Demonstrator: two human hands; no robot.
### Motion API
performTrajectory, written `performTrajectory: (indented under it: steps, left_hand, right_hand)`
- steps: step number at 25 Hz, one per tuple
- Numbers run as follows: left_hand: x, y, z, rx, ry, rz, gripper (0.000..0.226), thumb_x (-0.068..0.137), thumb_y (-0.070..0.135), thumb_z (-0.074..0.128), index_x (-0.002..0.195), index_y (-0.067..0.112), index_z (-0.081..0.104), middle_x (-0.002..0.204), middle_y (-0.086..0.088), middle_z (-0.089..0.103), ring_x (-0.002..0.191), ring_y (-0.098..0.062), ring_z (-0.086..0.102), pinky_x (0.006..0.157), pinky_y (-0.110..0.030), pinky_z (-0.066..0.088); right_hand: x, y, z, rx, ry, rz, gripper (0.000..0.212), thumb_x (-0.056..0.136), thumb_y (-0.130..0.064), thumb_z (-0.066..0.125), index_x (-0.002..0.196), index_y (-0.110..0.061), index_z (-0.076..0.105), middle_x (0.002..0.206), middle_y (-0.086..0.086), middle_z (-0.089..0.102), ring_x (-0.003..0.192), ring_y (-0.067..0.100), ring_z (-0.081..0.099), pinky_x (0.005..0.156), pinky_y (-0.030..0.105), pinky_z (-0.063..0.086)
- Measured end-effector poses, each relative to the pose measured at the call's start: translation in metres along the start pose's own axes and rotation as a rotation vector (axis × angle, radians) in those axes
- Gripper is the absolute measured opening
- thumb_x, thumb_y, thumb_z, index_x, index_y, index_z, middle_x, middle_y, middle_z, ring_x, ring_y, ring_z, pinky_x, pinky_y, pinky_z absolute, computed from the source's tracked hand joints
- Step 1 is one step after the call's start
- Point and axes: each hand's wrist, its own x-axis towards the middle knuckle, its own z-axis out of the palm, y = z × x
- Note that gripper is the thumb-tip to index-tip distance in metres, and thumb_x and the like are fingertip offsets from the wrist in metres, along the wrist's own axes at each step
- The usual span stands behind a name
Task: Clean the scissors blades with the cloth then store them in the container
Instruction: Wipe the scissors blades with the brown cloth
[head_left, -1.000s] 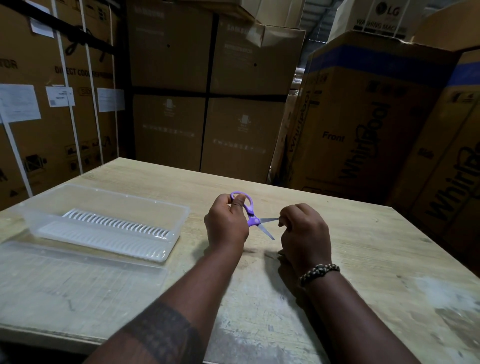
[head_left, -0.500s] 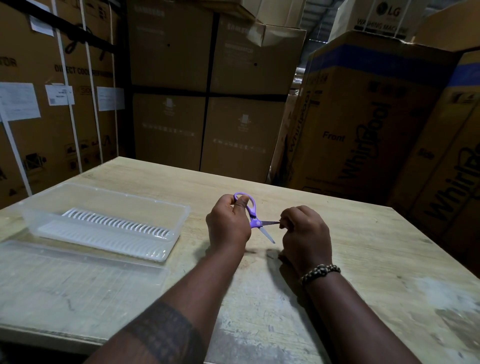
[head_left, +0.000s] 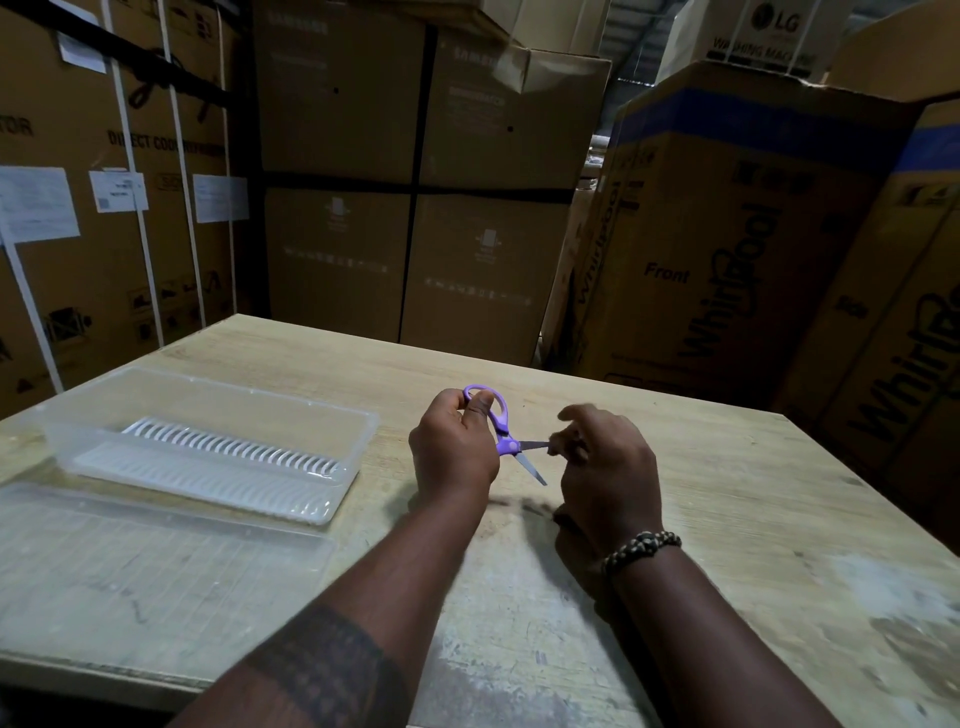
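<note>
Purple-handled scissors (head_left: 503, 434) are being held above the tabletop (head_left: 727, 493), near its middle, blades spread apart in a V. Left hand (head_left: 454, 449) is gripping the handle loops, thumb poking through the upper loop, so this grip is clamped on the scissors. Upper blade is pointing right toward the right hand (head_left: 605, 470); lower blade is angling down and right, tip hanging free above the wood.

Right hand is sitting just beside the blades, fingers (head_left: 569, 446) curled at the tip of the upper blade. Fingertips are blurred, so whether this grip is actually pinching the blade or only touching it, cannot tell. Any cloth in that hand is not making itself out. Braided bracelet (head_left: 641, 551) is circling the right wrist. Dark tattoo band (head_left: 332, 670) is showing on the left forearm.

Clear plastic container (head_left: 218, 441) is lying open on the left part of the tabletop, well apart from the scissors, with a white slotted insert (head_left: 228, 449) inside it. Clear lid (head_left: 156, 566) is lying flat just beside the container, on the near side.

Cardboard appliance boxes (head_left: 701, 249) are standing stacked behind the tabletop, with paper labels (head_left: 39, 202) stuck on the left ones.
</note>
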Motion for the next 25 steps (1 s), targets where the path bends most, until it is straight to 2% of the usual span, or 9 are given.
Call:
performTrajectory:
  steps: [3, 5, 10, 13, 15, 18, 20, 23, 25]
  left_hand:
    - [-0.001, 0.000, 0.000, 0.000, 0.009, -0.006, 0.032, 0.103, 0.036, 0.065, 0.078, 0.017, 0.058, 0.063, 0.005, 0.055, 0.056, -0.007, 0.045, 0.048, -0.022, 0.030]
    - [0.001, 0.000, 0.000, -0.016, 0.018, -0.015, 0.032, 0.102, 0.037, 0.066, 0.078, 0.017, 0.058, 0.065, 0.004, 0.058, 0.058, -0.015, 0.050, 0.050, -0.023, 0.032]
    - [0.009, -0.004, 0.000, -0.058, 0.043, -0.038, 0.032, 0.101, 0.038, 0.067, 0.078, 0.018, 0.059, 0.064, -0.002, 0.062, 0.068, -0.037, 0.062, 0.057, -0.036, 0.044]
    - [0.009, -0.005, -0.002, -0.031, 0.056, -0.047, 0.031, 0.102, 0.037, 0.066, 0.079, 0.017, 0.060, 0.064, 0.000, 0.059, 0.069, -0.034, 0.058, 0.055, -0.035, 0.039]
    - [0.007, -0.004, -0.003, 0.004, 0.044, -0.026, 0.032, 0.102, 0.037, 0.065, 0.079, 0.016, 0.059, 0.063, 0.001, 0.057, 0.064, -0.026, 0.052, 0.051, -0.031, 0.033]
    - [0.002, -0.003, 0.000, 0.004, 0.014, 0.014, 0.032, 0.103, 0.037, 0.065, 0.080, 0.016, 0.059, 0.064, 0.004, 0.057, 0.058, -0.013, 0.049, 0.049, -0.024, 0.033]
    - [0.004, -0.003, 0.001, -0.029, 0.023, 0.004, 0.030, 0.102, 0.037, 0.066, 0.081, 0.016, 0.061, 0.065, 0.002, 0.060, 0.061, -0.020, 0.055, 0.052, -0.027, 0.038]
    - [0.012, -0.007, -0.001, -0.059, 0.058, -0.036, 0.030, 0.101, 0.039, 0.066, 0.081, 0.017, 0.062, 0.066, -0.003, 0.062, 0.068, -0.036, 0.061, 0.057, -0.038, 0.049]
    - [0.014, -0.008, -0.004, -0.046, 0.056, -0.047, 0.030, 0.102, 0.038, 0.066, 0.081, 0.016, 0.061, 0.065, -0.001, 0.060, 0.069, -0.034, 0.058, 0.056, -0.035, 0.043]
  right_hand:
    - [-0.002, -0.020, 0.003, 0.071, -0.007, -0.130, 0.021, 0.079, 0.008, 0.068, 0.077, -0.013, 0.064, 0.075, 0.000, 0.065, 0.067, 0.023, 0.057, 0.059, 0.036, 0.045]
    - [-0.005, -0.026, 0.012, 0.088, -0.075, -0.164, 0.021, 0.077, 0.006, 0.063, 0.072, -0.014, 0.064, 0.075, 0.001, 0.061, 0.066, 0.024, 0.056, 0.056, 0.036, 0.046]
    - [-0.010, -0.020, 0.018, -0.023, -0.214, -0.070, 0.016, 0.069, -0.002, 0.056, 0.069, -0.016, 0.065, 0.070, 0.002, 0.059, 0.063, 0.027, 0.055, 0.052, 0.040, 0.049]
    - [-0.009, -0.021, 0.009, -0.056, -0.165, -0.040, 0.011, 0.070, -0.007, 0.060, 0.065, -0.017, 0.062, 0.065, 0.000, 0.058, 0.057, 0.026, 0.053, 0.049, 0.037, 0.046]
    - [-0.007, -0.023, 0.004, 0.007, -0.086, -0.098, 0.017, 0.075, -0.004, 0.070, 0.069, -0.017, 0.061, 0.065, -0.002, 0.060, 0.056, 0.023, 0.052, 0.049, 0.034, 0.042]
    - [-0.006, -0.023, 0.007, 0.095, -0.084, -0.134, 0.019, 0.079, 0.000, 0.068, 0.071, -0.017, 0.063, 0.069, -0.002, 0.062, 0.060, 0.022, 0.056, 0.052, 0.034, 0.045]
    - [-0.006, -0.022, 0.012, 0.086, -0.153, -0.109, 0.021, 0.077, 0.001, 0.066, 0.071, -0.019, 0.065, 0.071, -0.001, 0.063, 0.063, 0.023, 0.059, 0.053, 0.036, 0.049]
    - [-0.008, -0.021, 0.010, -0.035, -0.293, -0.020, 0.015, 0.073, -0.012, 0.054, 0.070, -0.020, 0.066, 0.072, -0.001, 0.064, 0.067, 0.028, 0.060, 0.055, 0.037, 0.050]
    - [-0.007, -0.020, 0.005, -0.104, -0.289, 0.003, 0.010, 0.072, -0.017, 0.055, 0.069, -0.018, 0.065, 0.070, -0.002, 0.065, 0.066, 0.027, 0.060, 0.054, 0.036, 0.049]
